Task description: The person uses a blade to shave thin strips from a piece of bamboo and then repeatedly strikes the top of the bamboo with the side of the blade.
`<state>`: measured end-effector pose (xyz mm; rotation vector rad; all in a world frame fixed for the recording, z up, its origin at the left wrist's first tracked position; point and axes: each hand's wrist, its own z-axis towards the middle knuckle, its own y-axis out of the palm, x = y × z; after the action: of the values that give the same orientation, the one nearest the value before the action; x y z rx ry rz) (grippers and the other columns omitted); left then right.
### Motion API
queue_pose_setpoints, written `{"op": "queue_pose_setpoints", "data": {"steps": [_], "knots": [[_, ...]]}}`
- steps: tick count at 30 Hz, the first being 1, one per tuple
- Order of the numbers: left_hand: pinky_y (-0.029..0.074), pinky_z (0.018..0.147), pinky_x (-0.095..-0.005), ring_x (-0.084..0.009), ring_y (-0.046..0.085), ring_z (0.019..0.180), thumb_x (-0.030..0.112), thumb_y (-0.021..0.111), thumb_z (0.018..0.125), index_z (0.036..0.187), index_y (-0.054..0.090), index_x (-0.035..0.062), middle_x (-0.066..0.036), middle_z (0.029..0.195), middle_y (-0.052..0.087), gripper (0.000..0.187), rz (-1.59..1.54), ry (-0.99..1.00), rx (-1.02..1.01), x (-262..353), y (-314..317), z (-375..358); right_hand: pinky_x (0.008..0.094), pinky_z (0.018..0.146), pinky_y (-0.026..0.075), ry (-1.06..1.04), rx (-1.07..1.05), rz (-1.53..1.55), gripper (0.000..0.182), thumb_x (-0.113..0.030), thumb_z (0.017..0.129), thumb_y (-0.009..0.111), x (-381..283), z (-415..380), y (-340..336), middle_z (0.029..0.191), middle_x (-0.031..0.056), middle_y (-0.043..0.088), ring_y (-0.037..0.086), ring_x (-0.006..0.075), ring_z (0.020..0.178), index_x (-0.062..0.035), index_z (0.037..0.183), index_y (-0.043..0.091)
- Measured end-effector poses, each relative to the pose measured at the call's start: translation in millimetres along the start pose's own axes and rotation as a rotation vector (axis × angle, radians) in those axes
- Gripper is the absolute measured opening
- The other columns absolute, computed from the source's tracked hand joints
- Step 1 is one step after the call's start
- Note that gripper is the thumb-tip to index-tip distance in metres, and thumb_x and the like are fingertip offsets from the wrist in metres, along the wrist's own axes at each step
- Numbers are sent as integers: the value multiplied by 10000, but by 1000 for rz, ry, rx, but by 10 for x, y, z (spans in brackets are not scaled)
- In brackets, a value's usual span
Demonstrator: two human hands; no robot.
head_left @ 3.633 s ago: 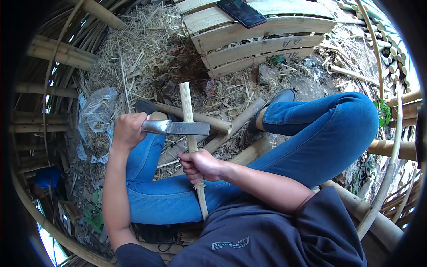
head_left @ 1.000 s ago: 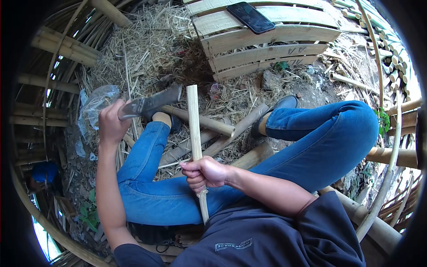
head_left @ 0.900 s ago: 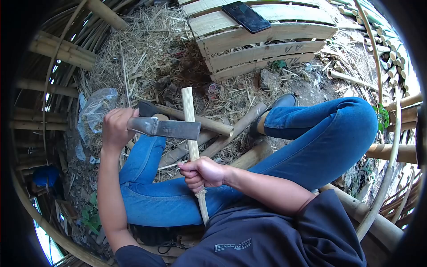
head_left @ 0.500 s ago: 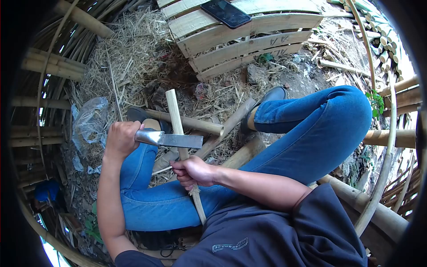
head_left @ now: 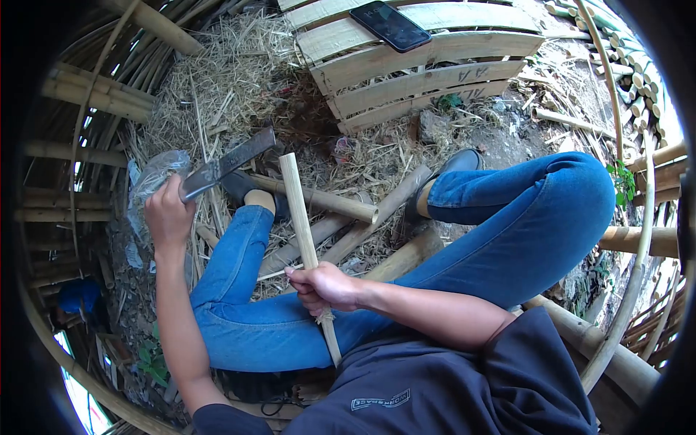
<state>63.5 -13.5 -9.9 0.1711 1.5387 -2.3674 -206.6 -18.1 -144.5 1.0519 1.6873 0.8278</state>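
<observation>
My left hand (head_left: 170,214) is closed around the handle of a machete (head_left: 230,163). Its broad, straight, square-ended blade points up and to the right, apart from the stick. My right hand (head_left: 326,287) grips a pale wooden stick (head_left: 299,206) near its lower middle. The stick stands slanted over my bent leg, its lower end against my shirt. Frayed fibres hang just below my right fist. The machete's handle is mostly hidden in my left hand.
A slatted wooden crate (head_left: 428,61) with a phone (head_left: 390,26) on top stands ahead. Bamboo poles (head_left: 330,199) lie by my feet. Left of them is a clear plastic bag (head_left: 161,174). Straw (head_left: 225,94) litters the ground; cut bamboo (head_left: 641,80) is piled at far right.
My left hand has moved left, carrying the machete away from the stick, and the blade has swung upward. My right hand keeps its hold on the stick. The view has shifted slightly.
</observation>
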Motion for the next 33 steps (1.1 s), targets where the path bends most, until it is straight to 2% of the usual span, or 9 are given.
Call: {"op": "queue_pose_setpoints", "data": {"steps": [1,5,9,14,22,25,26,27,33], "knots": [[471,592,-493,-403,625,683,140,644,846,780,535,31,-174,699,617,168,-22,39,46,65,-35,-2,312,483,260,20,25,7,488,-409,1039,451,-2,-3,7,562,-36,224,217,122,476,-147,652,310],[445,541,-447,-343,609,609,193,686,857,656,479,53,-135,610,572,321,-174,228,-56,330,-116,30,312,473,250,10,30,-2,484,-402,1040,448,-27,-2,14,563,-39,222,215,121,469,-146,652,313],[447,549,-450,-340,605,600,159,683,843,661,490,58,-129,616,581,283,-186,390,-200,479,-11,-77,313,464,246,-3,43,30,467,-397,1036,457,-27,13,-57,561,-35,231,217,121,464,-145,665,328],[455,551,-462,-345,623,620,120,650,847,677,510,63,-128,632,599,227,-194,346,-328,523,-30,-187,317,459,261,-57,114,1,456,-398,1031,466,-107,44,-73,559,-28,250,242,125,458,-141,677,341],[468,566,-470,-360,627,630,139,622,887,691,532,57,-135,660,620,231,-109,251,-210,426,87,-69,316,458,276,-76,183,-34,460,-385,1033,468,-138,-11,41,570,-37,253,255,116,467,-159,669,302],[503,618,-464,-356,653,684,107,641,836,804,628,60,-140,738,665,58,-23,122,-184,355,91,-20,316,459,273,-65,183,-23,459,-387,1034,463,-126,-9,26,573,-40,248,249,115,469,-161,670,297],[510,629,-462,-354,659,697,100,644,824,835,647,62,-140,754,674,39,14,90,-152,338,56,28,315,459,272,-55,175,-29,458,-388,1034,461,-119,-8,39,575,-41,247,248,115,469,-162,672,295],[519,650,-463,-349,669,712,85,650,796,924,676,72,-139,786,689,132,28,51,-152,338,-11,51,314,459,271,-58,184,-45,466,-391,1035,458,-118,5,56,572,-42,241,244,115,470,-164,665,289],[482,616,-468,-374,643,700,135,644,845,872,612,56,-154,759,656,90,61,26,-78,157,-23,-10,312,461,227,-36,141,-21,485,-402,1036,458,-143,-37,36,568,-43,226,221,115,473,-162,650,289]]}}
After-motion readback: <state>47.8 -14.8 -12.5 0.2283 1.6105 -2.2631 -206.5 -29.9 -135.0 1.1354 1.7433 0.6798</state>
